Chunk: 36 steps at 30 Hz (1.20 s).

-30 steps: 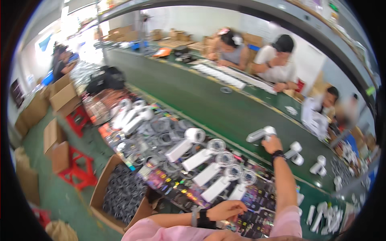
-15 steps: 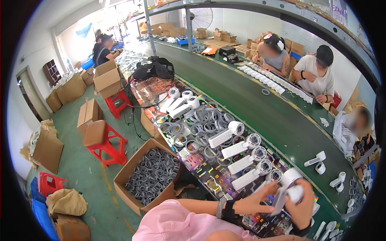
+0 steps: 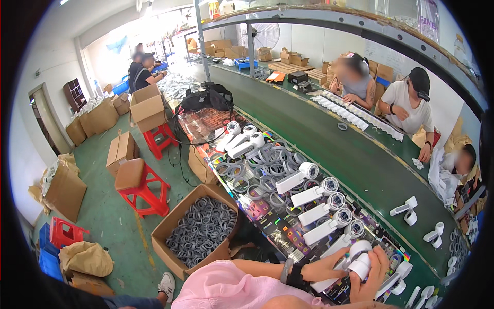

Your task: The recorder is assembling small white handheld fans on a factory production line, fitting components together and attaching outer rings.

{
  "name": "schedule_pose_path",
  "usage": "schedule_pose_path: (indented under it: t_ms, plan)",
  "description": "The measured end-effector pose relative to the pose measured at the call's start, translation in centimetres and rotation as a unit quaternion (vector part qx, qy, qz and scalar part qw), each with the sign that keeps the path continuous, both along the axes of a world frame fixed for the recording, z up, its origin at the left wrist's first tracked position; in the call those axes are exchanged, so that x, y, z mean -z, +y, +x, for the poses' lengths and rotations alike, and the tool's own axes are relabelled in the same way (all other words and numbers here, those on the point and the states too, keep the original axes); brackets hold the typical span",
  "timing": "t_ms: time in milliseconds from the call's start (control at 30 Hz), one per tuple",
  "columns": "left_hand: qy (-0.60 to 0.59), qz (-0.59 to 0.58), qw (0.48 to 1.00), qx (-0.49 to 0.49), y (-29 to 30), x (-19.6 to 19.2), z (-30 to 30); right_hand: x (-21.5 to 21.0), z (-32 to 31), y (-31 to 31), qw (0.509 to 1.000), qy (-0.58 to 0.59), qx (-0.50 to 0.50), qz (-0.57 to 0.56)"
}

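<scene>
Both hands are on a white handheld device (image 3: 360, 266) with a round head and a handle. My left hand (image 3: 328, 269) grips it from the left, partly covering the handle. My right hand (image 3: 374, 274) closes its fingers around the right side of the round head. On the table just beyond, a row of similar white devices (image 3: 329, 232) lies with dark-centred round heads toward the conveyor. Grey rings (image 3: 271, 160) are heaped farther along the table. More white devices (image 3: 399, 278) lie right of my right hand.
A cardboard box of grey rings (image 3: 203, 226) stands on the floor at left, near a red stool (image 3: 142, 188). The green conveyor (image 3: 309, 129) runs beyond the table (image 3: 280, 237). Co-workers (image 3: 411, 103) sit across it. A sneaker (image 3: 166, 287) shows at lower left.
The white device has turned in my hands and moved slightly lower and left. The view has shifted a little. A sneaker and trouser leg have come in at lower left.
</scene>
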<state>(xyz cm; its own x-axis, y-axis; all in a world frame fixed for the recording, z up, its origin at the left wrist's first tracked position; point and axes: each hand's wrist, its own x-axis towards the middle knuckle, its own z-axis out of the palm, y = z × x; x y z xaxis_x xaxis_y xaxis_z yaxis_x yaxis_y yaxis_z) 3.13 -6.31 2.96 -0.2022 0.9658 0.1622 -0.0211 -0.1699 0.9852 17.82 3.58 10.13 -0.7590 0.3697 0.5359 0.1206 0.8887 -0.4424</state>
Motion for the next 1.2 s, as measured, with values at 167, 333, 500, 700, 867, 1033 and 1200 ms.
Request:
schedule_pose_path:
  t_ms: [167, 333, 500, 700, 867, 1033, 1200]
  plan:
    - [-0.062, 0.021, 0.998, 0.011, -0.1, 0.4, 1.2, 0.2, -1.1, -1.0, 0.984, 0.067, -0.031, -0.161]
    - [0.012, 0.003, 0.999, -0.03, -0.3, 2.1, 2.3, 1.4, -1.5, -0.2, 0.971, 0.092, -0.001, -0.22]
    - [0.071, -0.017, 0.997, -0.036, -0.7, 1.6, 2.4, 1.2, -1.7, 0.2, 0.915, 0.107, -0.042, -0.388]
    - [0.147, -0.073, 0.986, -0.032, -1.3, 1.5, 2.7, 2.2, -1.8, 0.8, 0.863, 0.111, -0.091, -0.484]
    - [0.154, -0.086, 0.984, -0.015, -1.2, 1.2, 2.7, 3.4, -1.7, 1.0, 0.84, 0.135, -0.08, -0.52]
    - [0.149, -0.033, 0.988, -0.009, -0.7, 4.2, 3.0, 5.1, -1.3, 0.8, 0.838, 0.188, -0.053, -0.509]
    - [0.102, -0.047, 0.992, 0.064, -0.8, 3.7, 3.7, 5.8, -0.9, 1.1, 0.91, 0.164, 0.026, -0.379]
